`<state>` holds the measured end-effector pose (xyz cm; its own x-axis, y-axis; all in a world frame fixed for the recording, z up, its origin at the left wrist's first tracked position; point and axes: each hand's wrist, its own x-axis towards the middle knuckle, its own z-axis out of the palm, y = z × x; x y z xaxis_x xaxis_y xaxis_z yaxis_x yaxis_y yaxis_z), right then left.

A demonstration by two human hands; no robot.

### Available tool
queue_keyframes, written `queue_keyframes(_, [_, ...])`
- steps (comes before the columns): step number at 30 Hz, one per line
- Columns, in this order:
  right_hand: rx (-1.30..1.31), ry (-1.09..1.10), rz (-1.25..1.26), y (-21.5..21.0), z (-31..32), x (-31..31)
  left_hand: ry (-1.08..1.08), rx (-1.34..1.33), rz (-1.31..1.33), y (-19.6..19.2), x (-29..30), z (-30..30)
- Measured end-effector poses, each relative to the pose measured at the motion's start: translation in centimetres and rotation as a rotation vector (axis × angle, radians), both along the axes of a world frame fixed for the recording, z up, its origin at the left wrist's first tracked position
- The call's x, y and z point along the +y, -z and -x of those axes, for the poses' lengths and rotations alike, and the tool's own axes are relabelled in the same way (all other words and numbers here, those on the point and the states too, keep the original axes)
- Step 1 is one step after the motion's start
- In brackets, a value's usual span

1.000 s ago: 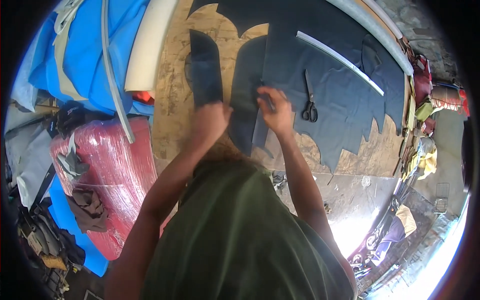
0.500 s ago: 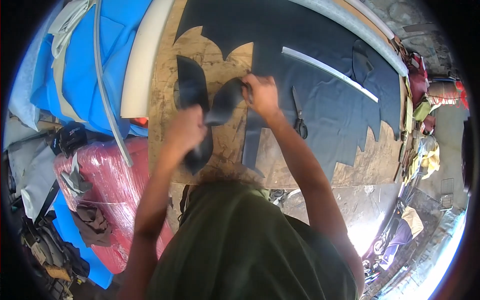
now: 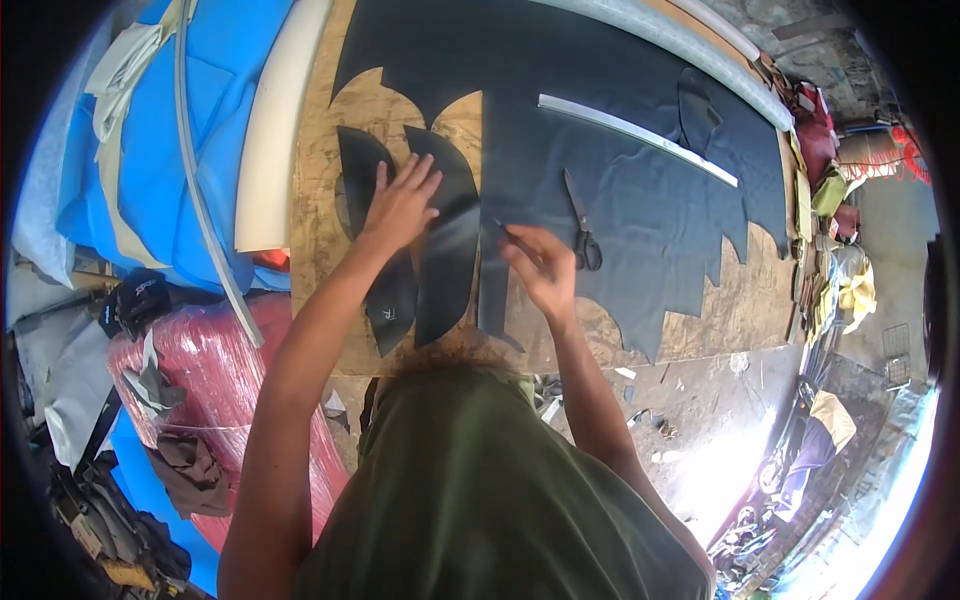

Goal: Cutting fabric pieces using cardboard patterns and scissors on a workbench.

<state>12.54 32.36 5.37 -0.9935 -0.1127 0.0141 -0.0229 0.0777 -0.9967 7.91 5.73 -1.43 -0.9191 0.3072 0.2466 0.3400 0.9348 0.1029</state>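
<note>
the person's left hand (image 3: 403, 205) is lying palm down with its fingers spread wide, gripping nothing; it is bridging two cut pieces of smooth black sheet material, its fingertips touching the right cut piece (image 3: 448, 240) and its palm side covering part of the left cut piece (image 3: 390, 285). both pieces are lying lengthwise, side by side, on the worn brown tabletop (image 3: 590, 335), and the left one is bearing a small pale mark near its lower end. the right hand (image 3: 541, 268) is curling narrowly around a slim pen-like tool (image 3: 502, 228), whose tip is pointing up and to the left, just beside the right piece; whether the tip is touching the material cannot be told. beneath and beyond this hand a large black sheet (image 3: 635, 225) is covering much of the tabletop, its near edge forming jagged and curved cut-outs. on the sheet, black-handled scissors (image 3: 581, 225) are lying near the right hand with blades pointing away from the person, and a pale metal straightedge (image 3: 640, 140) is resting obliquely farther off. along the left side of the tabletop a cream roll (image 3: 275, 130) is standing out against blue sheeting (image 3: 225, 110), and a pink plastic-wrapped bundle (image 3: 220, 370) is lying nearer the person.
</note>
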Motion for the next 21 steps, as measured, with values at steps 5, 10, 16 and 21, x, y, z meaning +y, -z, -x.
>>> queue_keyframes(5, [-0.18, -0.132, 0.171, 2.8, 8.7, -5.6, -0.122, -0.24, -0.127, 1.3, -1.0, 2.3])
queue_keyframes(10, [-0.023, -0.147, -0.085, 7.8, 14.9, -9.9, -0.162, -0.278, -0.108, 0.1, -1.8, 4.0])
queue_keyframes(16, [0.058, -0.145, -0.232, 9.1, 15.8, -10.9, -0.204, -0.321, -0.151, -0.3, -2.0, 4.5])
queue_keyframes(21, [-0.068, -0.176, -0.141, 9.6, 15.9, -10.7, -0.191, -0.322, -0.176, -0.2, -2.2, 4.9])
